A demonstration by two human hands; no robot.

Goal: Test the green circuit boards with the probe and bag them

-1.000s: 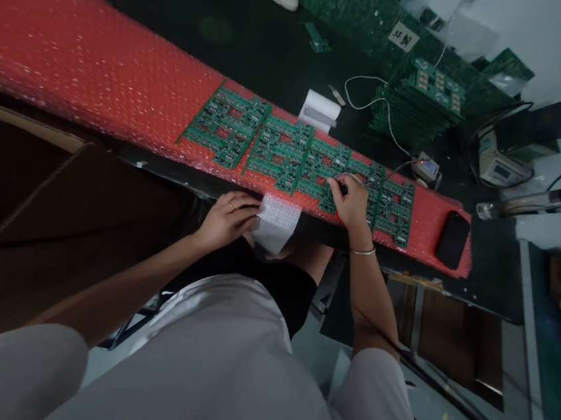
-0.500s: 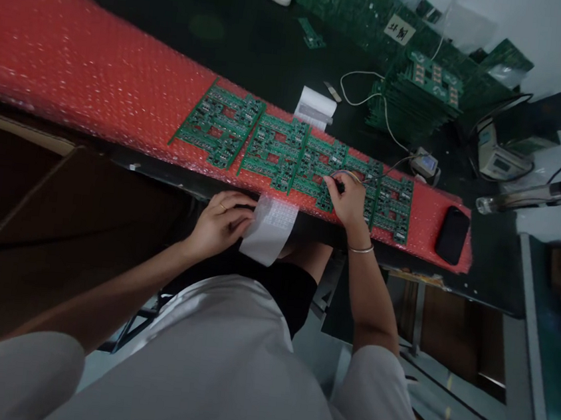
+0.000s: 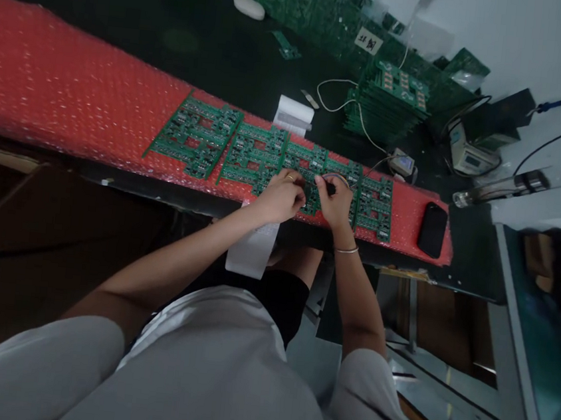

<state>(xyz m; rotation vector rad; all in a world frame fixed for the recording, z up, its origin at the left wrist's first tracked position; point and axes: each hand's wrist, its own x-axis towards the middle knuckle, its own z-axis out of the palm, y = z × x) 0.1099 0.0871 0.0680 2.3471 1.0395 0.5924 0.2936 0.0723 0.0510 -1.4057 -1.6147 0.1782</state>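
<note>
Several green circuit boards [image 3: 195, 135] lie in a row on red bubble wrap [image 3: 97, 90]. Over the middle boards my left hand [image 3: 282, 195] is closed, its fingertips curled together; whatever sits between them is too small to make out. Just right of it, my right hand [image 3: 336, 202] pinches thin wires, which run over the fingers toward a small white box [image 3: 400, 162]. Below my left wrist a strip of white label paper [image 3: 250, 253] hangs over the table edge. Its other end, a white roll [image 3: 295, 112], shows behind the boards.
A black phone [image 3: 432, 230] rests at the wrap's right end. Behind are a stack of boards [image 3: 386, 104], a white cable [image 3: 369, 134], a small knife [image 3: 310, 99] and a loose board piece [image 3: 285, 46]. A device with a display [image 3: 471, 153] stands at right.
My left hand has left the label strip and moved up and right onto the boards, close to my right hand. My right hand stays over the boards with the wires. The view has shifted slightly.
</note>
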